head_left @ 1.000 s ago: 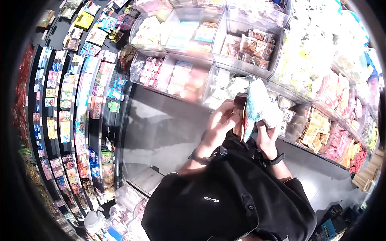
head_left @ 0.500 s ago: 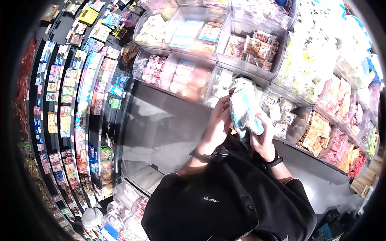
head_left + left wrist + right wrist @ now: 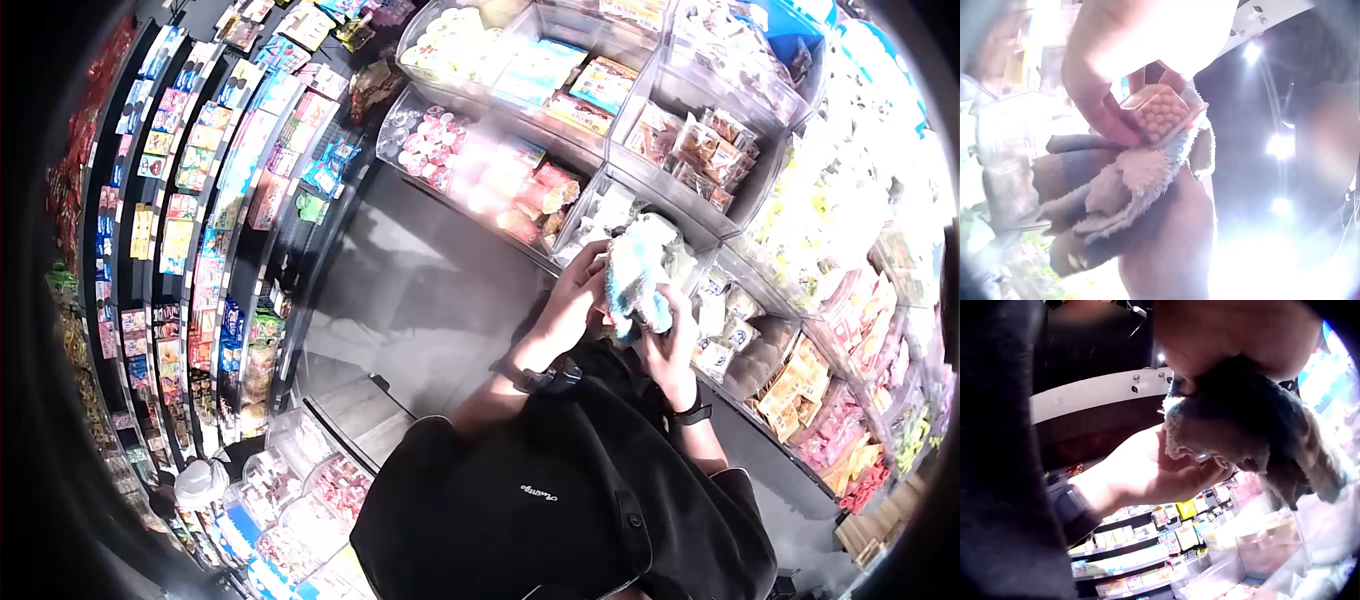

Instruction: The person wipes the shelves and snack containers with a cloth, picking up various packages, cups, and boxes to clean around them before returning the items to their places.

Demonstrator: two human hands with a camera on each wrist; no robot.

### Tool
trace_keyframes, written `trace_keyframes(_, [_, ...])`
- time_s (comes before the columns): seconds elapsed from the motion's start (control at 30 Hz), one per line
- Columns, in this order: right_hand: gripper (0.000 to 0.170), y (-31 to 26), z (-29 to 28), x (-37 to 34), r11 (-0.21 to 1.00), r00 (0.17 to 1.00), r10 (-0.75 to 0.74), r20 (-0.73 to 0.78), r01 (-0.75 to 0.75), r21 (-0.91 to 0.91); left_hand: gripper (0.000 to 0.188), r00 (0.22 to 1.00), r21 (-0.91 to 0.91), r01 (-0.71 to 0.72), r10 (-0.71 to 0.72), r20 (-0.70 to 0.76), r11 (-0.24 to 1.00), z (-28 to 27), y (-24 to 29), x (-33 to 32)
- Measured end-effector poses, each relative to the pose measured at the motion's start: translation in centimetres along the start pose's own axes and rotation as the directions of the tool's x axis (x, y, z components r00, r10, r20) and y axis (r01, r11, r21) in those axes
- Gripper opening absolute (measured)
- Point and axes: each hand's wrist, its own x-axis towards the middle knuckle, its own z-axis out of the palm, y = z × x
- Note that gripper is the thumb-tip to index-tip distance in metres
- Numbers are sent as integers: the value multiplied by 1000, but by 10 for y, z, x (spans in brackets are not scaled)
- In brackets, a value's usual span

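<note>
In the head view my left hand (image 3: 570,312) and right hand (image 3: 674,350) are close together in front of the bins. Between them is a fluffy white and light-blue cloth (image 3: 636,272). The left wrist view shows a small clear plastic box (image 3: 1161,114) full of round pale beige pieces, gripped by my left hand (image 3: 1138,47). My right hand (image 3: 1235,334) holds the cloth, which is draped against the box. From above, the cloth hides most of the box.
Clear bins of wrapped sweets (image 3: 690,150) stand in tiers ahead and to the right. Curved shelves (image 3: 185,225) with packaged goods line the left. More bins (image 3: 290,500) sit at lower left. Grey floor (image 3: 420,290) lies between.
The cloth has turned from upright on edge to lying over the box, which showed as a brownish side earlier. Both hands have shifted slightly right in the head view, and the bins have shifted too.
</note>
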Motion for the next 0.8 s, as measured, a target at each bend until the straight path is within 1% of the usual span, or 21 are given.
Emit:
trace_keyframes(0.07, [46,-4,4,13,993,994,105,-32,-107,-53,34,999,-32,-30,29,-12,999,-8,-2,6])
trace_keyframes(0.1, [46,2,6,16,995,995,99,13,-98,-33,33,999,-54,-36,35,-18,998,-13,-2,9])
trace_keyframes(0.13, [46,4,5,21,994,989,87,118,-78,-74,33,997,-184,-4,-11,-80,983,-18,2,16])
trace_keyframes(0.2, [46,8,7,31,998,963,-62,262,56,31,33,975,-436,34,-127,-185,900,-31,13,34])
trace_keyframes(0.23, [46,10,10,34,999,947,-11,321,-1,36,31,982,-206,-51,11,-188,977,-45,21,41])
trace_keyframes(0.27, [46,11,15,34,999,952,53,301,-54,-5,30,971,32,-145,148,-188,989,-59,29,47])
trace_keyframes(0.3, [45,13,19,34,982,953,177,246,-187,16,29,955,178,-170,207,-211,969,-73,38,55])
trace_keyframes(0.33, [44,16,23,37,951,936,295,192,-308,40,29,937,319,-195,272,-219,927,-89,48,65])
trace_keyframes(0.37, [42,19,30,36,929,933,356,57,-360,89,30,920,369,-161,275,-280,915,-109,51,77])
trace_keyframes(0.4, [42,15,27,41,897,899,436,45,-438,68,31,899,415,-119,276,-341,902,-133,51,88])
trace_keyframes(0.47, [42,17,36,50,825,840,542,-38,-522,218,27,916,522,-55,251,-312,851,-190,54,109])
trace_keyframes(0.5, [41,25,40,52,880,877,471,-91,-461,115,26,925,524,-30,222,-308,851,-215,55,122])
trace_keyframes(0.53, [40,28,45,56,886,878,462,-126,-450,116,26,921,538,-15,221,-320,843,-237,53,134])
trace_keyframes(0.57, [41,32,52,59,829,826,547,-135,-513,221,26,917,551,0,219,-332,835,-259,50,146])
trace_keyframes(0.6, [41,35,57,60,758,765,629,-135,-566,323,26,900,575,4,247,-358,818,-272,47,154])
trace_keyframes(0.63, [43,35,62,64,779,764,620,-176,-575,251,26,885,599,7,274,-376,801,-285,45,163])
trace_keyframes(0.67, [50,37,71,62,764,723,643,-252,-583,278,28,893,445,116,103,-438,888,-273,60,161])
trace_keyframes(0.73, [56,37,82,67,715,639,698,-323,-649,260,27,855,395,271,-31,-518,878,-270,75,173])
trace_keyframes(0.8, [58,33,98,77,660,563,751,-344,-638,396,25,937,478,124,55,-344,869,-300,67,191])
